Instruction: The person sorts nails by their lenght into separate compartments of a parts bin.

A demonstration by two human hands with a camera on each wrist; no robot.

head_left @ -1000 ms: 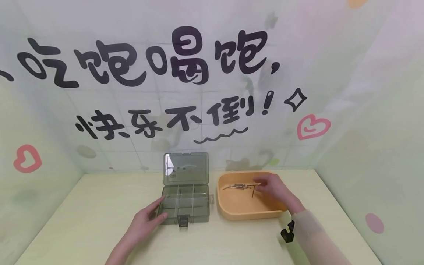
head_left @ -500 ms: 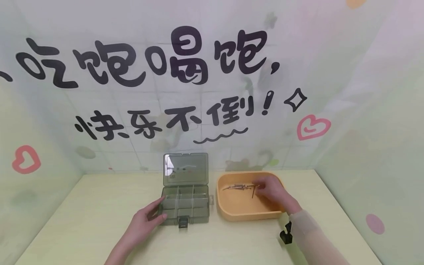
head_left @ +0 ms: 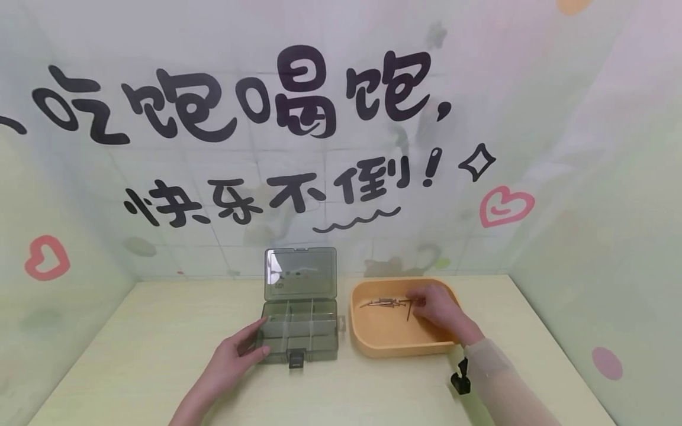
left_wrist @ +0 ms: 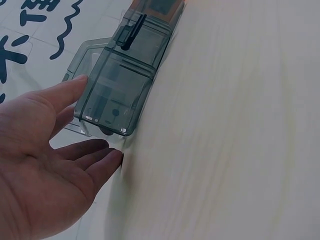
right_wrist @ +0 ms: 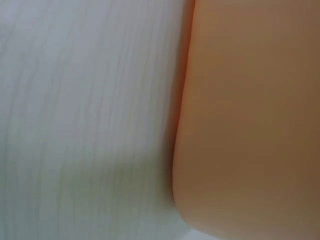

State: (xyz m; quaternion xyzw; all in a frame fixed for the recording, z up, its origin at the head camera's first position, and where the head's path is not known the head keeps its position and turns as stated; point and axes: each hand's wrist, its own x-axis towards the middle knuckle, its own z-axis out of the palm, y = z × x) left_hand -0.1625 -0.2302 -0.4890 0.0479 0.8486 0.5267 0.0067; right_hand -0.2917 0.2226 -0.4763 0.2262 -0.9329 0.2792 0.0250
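In the head view a translucent grey-green compartment box (head_left: 301, 340) stands with its lid (head_left: 301, 273) raised. My left hand (head_left: 233, 360) is at its left side, thumb by the front left corner and fingers along the side. The left wrist view has that hand (left_wrist: 55, 155) with fingers fairly straight, the thumb against the box (left_wrist: 117, 95). My right hand (head_left: 438, 307) reaches into an orange tray (head_left: 391, 349), its fingertips at the right end of a small pile of thin metal nails or screws (head_left: 385, 303). The hand hides whether it pinches one.
A pale wood-grain table (head_left: 176, 331) carries everything. Behind it stands a printed backdrop (head_left: 224, 160), with side panels left and right. A black clip-like piece (head_left: 461, 378) sits by the right wrist. The right wrist view has only the tray's outer wall (right_wrist: 245, 120) and table.
My right hand has settled slightly lower over the nails or screws in the tray. My left hand stays at the box. The head view has shifted a little.
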